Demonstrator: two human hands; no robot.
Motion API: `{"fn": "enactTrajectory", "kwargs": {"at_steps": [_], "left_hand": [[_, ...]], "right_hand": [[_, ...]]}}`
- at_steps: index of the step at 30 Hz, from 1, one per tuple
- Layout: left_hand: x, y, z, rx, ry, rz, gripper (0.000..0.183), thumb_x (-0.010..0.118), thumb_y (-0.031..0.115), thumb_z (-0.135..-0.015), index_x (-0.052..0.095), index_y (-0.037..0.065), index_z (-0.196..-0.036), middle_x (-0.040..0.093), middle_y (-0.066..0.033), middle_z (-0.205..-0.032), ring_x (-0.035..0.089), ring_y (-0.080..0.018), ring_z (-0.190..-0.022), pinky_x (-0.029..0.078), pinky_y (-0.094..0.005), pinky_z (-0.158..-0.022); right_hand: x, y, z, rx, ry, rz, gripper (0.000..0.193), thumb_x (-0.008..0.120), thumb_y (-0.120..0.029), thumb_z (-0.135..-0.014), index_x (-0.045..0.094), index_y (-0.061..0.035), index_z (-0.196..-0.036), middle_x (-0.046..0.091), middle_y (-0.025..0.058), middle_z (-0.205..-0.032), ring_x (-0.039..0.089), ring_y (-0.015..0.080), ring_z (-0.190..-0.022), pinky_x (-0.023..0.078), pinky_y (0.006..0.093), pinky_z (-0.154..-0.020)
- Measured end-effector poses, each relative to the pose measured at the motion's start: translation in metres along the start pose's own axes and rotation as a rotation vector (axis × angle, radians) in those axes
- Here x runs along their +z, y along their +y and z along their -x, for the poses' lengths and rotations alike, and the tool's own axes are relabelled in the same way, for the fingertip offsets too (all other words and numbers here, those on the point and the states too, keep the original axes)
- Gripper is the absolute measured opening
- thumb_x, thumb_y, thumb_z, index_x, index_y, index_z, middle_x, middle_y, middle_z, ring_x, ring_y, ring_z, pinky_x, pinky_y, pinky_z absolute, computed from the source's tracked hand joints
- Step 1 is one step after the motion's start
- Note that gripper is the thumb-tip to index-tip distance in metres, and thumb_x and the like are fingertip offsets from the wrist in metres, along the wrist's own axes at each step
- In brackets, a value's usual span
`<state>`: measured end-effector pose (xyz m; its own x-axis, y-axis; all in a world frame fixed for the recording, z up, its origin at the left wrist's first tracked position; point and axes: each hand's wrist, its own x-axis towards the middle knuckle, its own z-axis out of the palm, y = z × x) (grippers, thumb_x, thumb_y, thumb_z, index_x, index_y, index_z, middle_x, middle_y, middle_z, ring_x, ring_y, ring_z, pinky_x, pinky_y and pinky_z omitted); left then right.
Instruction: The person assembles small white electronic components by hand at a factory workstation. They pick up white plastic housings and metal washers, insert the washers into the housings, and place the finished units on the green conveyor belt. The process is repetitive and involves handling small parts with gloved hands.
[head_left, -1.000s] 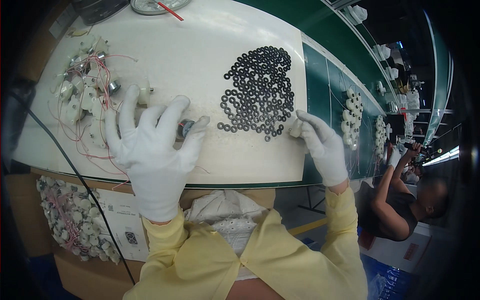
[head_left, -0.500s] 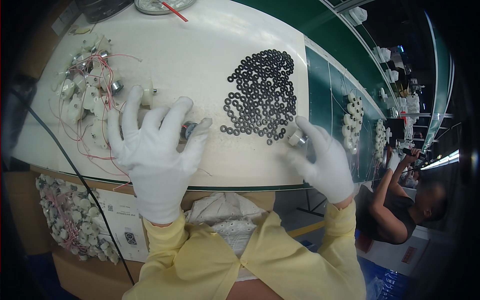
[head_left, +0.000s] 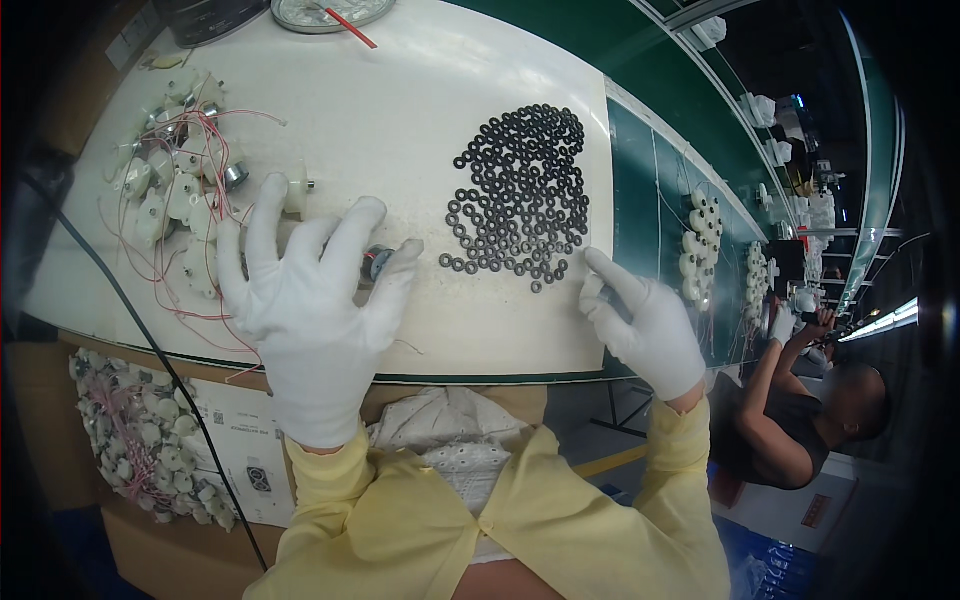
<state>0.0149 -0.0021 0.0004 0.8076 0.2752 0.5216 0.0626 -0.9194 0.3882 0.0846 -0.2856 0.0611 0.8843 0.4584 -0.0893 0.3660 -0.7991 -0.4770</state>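
My left hand [head_left: 310, 310], in a white glove, lies spread over the left part of the white tabletop. Between its thumb and index finger, partly covered, sits a small round metal-and-dark part [head_left: 378, 262]. A white plastic piece with a short metal shaft [head_left: 298, 190] stands just beyond the fingertips. My right hand [head_left: 648, 330], gloved too, is at the table's right edge with its fingers curled together and the index finger reaching forward. Whatever those fingers hold is hidden. Close by, many black rings [head_left: 525, 185] lie in a flat pile.
White motor units with red wires [head_left: 180, 180] are heaped at the left. More fill a box [head_left: 145, 440] below the table. A round metal lid [head_left: 330, 12] with a red stick is at the far edge. White parts [head_left: 702, 245] line the green surface; a co-worker [head_left: 780, 430] sits at right.
My right hand has turned and its fingers have closed in. The white-and-silver motor seen in them earlier no longer shows. My left hand has hardly moved.
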Motion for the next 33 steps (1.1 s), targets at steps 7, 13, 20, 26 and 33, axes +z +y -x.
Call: {"fn": "enactTrajectory", "kwargs": {"at_steps": [7, 13, 20, 26, 33], "left_hand": [[0.001, 0.001, 0.001, -0.005, 0.008, 0.006, 0.033, 0.084, 0.029, -0.079, 0.076, 0.018, -0.110, 0.069, -0.0020, -0.097, 0.059, -0.0362, -0.126, 0.033, -0.0543, -0.113], [0.000, 0.001, 0.000, -0.005, 0.012, -0.001, 0.033, 0.084, 0.030, -0.079, 0.076, 0.017, -0.109, 0.069, -0.0022, -0.096, 0.058, -0.0356, -0.126, 0.033, -0.0543, -0.114], [0.000, 0.000, 0.000, -0.014, -0.007, -0.004, 0.029, 0.084, 0.031, -0.079, 0.077, 0.019, -0.105, 0.070, -0.0007, -0.096, 0.058, -0.0349, -0.126, 0.031, -0.0550, -0.115], [0.000, 0.002, -0.001, -0.016, -0.003, -0.013, 0.029, 0.084, 0.031, -0.079, 0.077, 0.019, -0.104, 0.070, -0.0010, -0.096, 0.059, -0.0348, -0.126, 0.032, -0.0549, -0.114], [0.000, 0.001, -0.001, -0.012, 0.000, -0.004, 0.029, 0.084, 0.030, -0.078, 0.077, 0.018, -0.103, 0.069, -0.0020, -0.093, 0.059, -0.0344, -0.125, 0.033, -0.0549, -0.114]], "right_hand": [[-0.001, 0.004, -0.006, -0.001, -0.009, 0.036, 0.029, 0.072, -0.013, -0.088, 0.069, -0.0012, -0.115, 0.074, 0.0111, -0.088, 0.071, 0.0211, -0.072, 0.056, 0.0321, -0.069], [0.013, 0.015, -0.013, 0.006, 0.110, -0.293, 0.028, 0.073, -0.007, -0.088, 0.069, -0.0002, -0.115, 0.076, 0.0061, -0.090, 0.067, 0.0099, -0.071, 0.054, 0.0256, -0.067], [0.014, 0.014, -0.027, -0.088, 0.119, -0.147, 0.029, 0.075, -0.009, -0.086, 0.069, -0.0010, -0.113, 0.076, 0.0094, -0.090, 0.070, 0.0173, -0.067, 0.055, 0.0289, -0.065], [0.007, -0.002, -0.037, -0.146, 0.127, 0.127, 0.024, 0.076, -0.014, -0.083, 0.072, -0.0029, -0.104, 0.075, 0.0103, -0.083, 0.070, 0.0235, -0.064, 0.056, 0.0327, -0.063], [-0.007, -0.013, -0.023, -0.024, 0.052, 0.231, 0.023, 0.080, -0.018, -0.080, 0.073, -0.0031, -0.095, 0.074, 0.0131, -0.078, 0.071, 0.0254, -0.065, 0.056, 0.0346, -0.061]]}}
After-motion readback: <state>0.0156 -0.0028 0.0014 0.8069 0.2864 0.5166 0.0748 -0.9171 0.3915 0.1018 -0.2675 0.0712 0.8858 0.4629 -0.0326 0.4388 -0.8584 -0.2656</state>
